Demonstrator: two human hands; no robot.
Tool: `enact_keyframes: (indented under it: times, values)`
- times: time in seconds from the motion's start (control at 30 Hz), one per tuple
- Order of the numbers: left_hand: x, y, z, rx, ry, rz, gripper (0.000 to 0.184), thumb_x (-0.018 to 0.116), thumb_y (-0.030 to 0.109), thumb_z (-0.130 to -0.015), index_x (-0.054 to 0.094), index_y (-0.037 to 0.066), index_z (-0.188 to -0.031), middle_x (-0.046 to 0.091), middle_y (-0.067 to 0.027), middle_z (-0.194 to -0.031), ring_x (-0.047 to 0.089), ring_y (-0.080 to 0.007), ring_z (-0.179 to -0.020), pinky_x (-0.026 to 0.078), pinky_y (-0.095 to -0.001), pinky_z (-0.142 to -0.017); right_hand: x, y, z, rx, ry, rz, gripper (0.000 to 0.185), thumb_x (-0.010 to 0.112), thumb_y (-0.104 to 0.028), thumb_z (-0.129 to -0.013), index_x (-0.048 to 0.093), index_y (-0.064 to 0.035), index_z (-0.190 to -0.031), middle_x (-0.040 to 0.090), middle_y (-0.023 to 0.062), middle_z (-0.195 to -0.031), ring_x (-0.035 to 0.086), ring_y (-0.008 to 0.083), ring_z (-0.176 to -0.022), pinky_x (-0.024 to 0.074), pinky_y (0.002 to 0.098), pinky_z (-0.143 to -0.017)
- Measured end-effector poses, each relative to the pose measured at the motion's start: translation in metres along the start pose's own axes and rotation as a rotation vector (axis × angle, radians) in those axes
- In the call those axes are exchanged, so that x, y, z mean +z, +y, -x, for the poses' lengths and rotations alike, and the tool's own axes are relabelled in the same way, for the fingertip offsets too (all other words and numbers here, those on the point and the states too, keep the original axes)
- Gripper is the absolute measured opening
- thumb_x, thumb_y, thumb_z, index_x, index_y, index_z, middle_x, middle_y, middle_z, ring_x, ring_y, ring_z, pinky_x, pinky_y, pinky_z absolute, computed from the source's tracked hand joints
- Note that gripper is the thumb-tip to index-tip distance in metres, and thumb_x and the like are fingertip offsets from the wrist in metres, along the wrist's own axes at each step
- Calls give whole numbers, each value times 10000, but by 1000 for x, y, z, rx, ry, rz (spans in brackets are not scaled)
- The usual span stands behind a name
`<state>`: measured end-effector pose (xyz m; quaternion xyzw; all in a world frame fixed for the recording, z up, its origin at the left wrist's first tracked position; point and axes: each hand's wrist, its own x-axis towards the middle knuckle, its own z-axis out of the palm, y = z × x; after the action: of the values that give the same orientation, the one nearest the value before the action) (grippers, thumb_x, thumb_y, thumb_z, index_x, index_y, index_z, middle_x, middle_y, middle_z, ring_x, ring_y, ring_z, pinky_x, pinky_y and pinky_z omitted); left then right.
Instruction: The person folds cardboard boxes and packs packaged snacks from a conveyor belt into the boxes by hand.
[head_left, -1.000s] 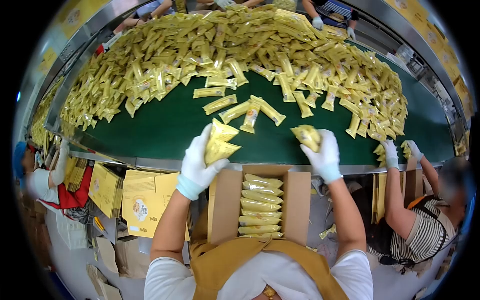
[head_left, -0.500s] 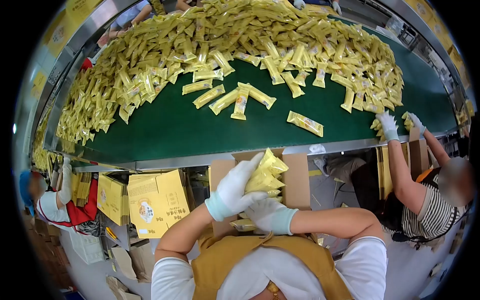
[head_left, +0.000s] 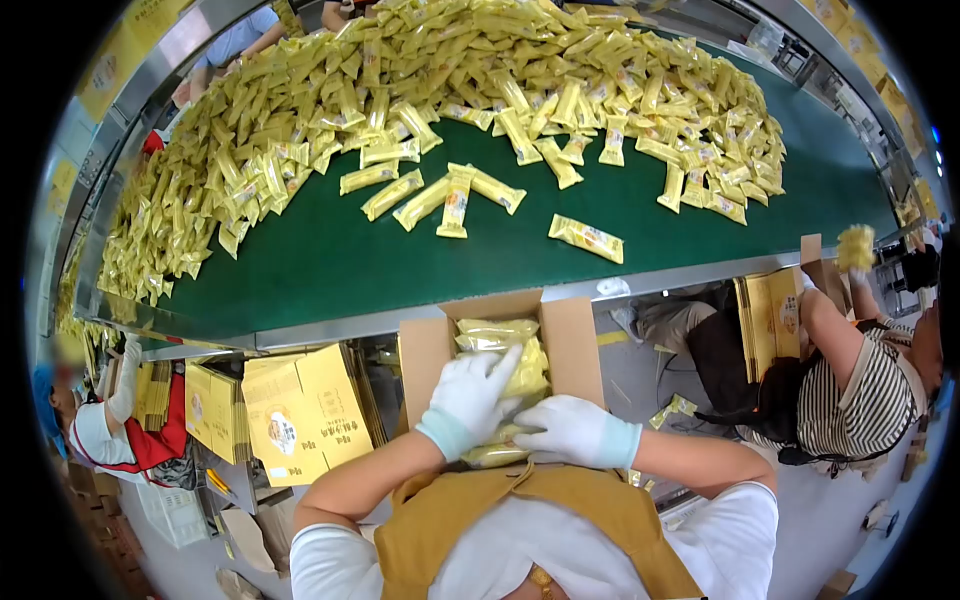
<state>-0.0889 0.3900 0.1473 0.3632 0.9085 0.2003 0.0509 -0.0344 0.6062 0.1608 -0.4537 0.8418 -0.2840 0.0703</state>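
Observation:
An open cardboard box (head_left: pixel 420 365) stands in front of me, its flaps spread, with yellow wrapped snack packets (head_left: pixel 497 332) inside. My left hand (head_left: pixel 470 395), in a white glove, reaches into the box from the left. Its fingers and thumb lie around a bunch of the packets (head_left: pixel 532 372). My right hand (head_left: pixel 580 430), also gloved, comes in from the right, fingers stretched out against the near end of that bunch. Its fingertips are partly hidden among the packets. Below the hands another packet (head_left: pixel 495 456) shows at the near end of the box.
Beyond the box runs a green conveyor belt (head_left: pixel 340 265) heaped with yellow packets (head_left: pixel 440 60). Flattened yellow cartons (head_left: pixel 305 415) stand at my left. A person in a striped shirt (head_left: pixel 860 400) works on the right, and another person (head_left: pixel 110 410) on the far left.
The bunch of packets has gone down into the box with my left hand. My right hand has shifted right, away from the left. The person on the right has drawn back from the belt.

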Motion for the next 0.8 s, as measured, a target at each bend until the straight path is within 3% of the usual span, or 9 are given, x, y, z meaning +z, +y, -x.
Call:
enact_keyframes:
  times: [0.1, 0.23, 0.33, 0.37, 0.4, 0.57, 0.67, 0.77, 0.8]
  values:
    - [-5, 3, -4, -19, 36, 76, 800, 755, 233, -818, 390, 84, -1515, 578, -141, -1158, 567, -334, -1077, 430, -451, -962, 15, 6, 1, -15, -49, 119, 148, 584, -165, -846, 671, -132, -962, 586, 56, -941, 599, 243, -848, 521, 384, -742]
    - [-2, 13, 7, -23, 30, -2, 786, 747, 193, -818, 388, 45, -1502, 569, -162, -1207, 558, -343, -1111, 433, -450, -965, 6, 5, -2, -13, -127, 74, 190, 651, -188, -836, 685, -121, -1012, 618, 67, -1008, 622, 245, -869, 530, 382, -743]
    - [1, 19, 20, 17, -74, -58, 810, 649, 435, -879, 373, -33, -1480, 472, -252, -1383, 475, -395, -1266, 331, -487, -1098, -12, 11, 5, -66, -79, -80, 155, 733, -182, -811, 696, -92, -932, 648, 91, -1043, 649, 253, -910, 534, 372, -763]
    - [0, 21, 24, 29, -109, -73, 848, 616, 516, -900, 367, -59, -1472, 440, -282, -1442, 447, -412, -1318, 298, -499, -1143, -20, 14, 10, -35, 15, -89, 140, 731, -191, -814, 695, -90, -903, 655, 89, -1040, 648, 261, -886, 535, 381, -753]
    - [-6, 23, 25, 1, -262, -85, 1012, 538, 697, -864, 314, -57, -1500, 298, -291, -1558, 262, -408, -1470, 132, -525, -1218, -31, 16, 15, -1, 109, -98, 131, 729, -200, -817, 694, -87, -873, 661, 86, -1037, 647, 269, -862, 536, 389, -743]
    - [3, 25, 16, 64, -292, -274, 1143, 516, 807, -790, 317, -66, -1499, 290, -334, -1535, 246, -450, -1462, 127, -578, -1202, -47, 44, -13, 355, 709, 297, 379, 774, -255, -797, 666, -49, -1095, 689, 121, -1060, 645, 324, -956, 523, 414, -807]
    - [9, 23, 14, 67, -296, -289, 1145, 503, 820, -788, 323, -62, -1495, 287, -333, -1536, 243, -454, -1461, 128, -571, -1203, -29, 82, -37, 501, 610, 170, 554, 764, -352, -806, 611, -35, -1234, 687, 158, -1074, 638, 337, -1015, 499, 433, -859]
    - [5, 21, 15, 85, -291, -238, 1116, 564, 772, -788, 322, -58, -1493, 274, -337, -1539, 244, -453, -1461, 140, -575, -1201, -41, 97, -71, 823, -20, 320, 443, 696, -488, -835, 705, -53, -916, 709, 137, -895, 667, 312, -899, 458, 413, -839]
    - [-2, 23, 16, 89, -252, -178, 1054, 591, 709, -807, 338, -59, -1484, 293, -333, -1532, 267, -453, -1451, 158, -563, -1202, -38, 99, -69, 749, 76, 292, 406, 698, -467, -838, 700, -62, -871, 706, 124, -863, 665, 307, -870, 455, 408, -818]
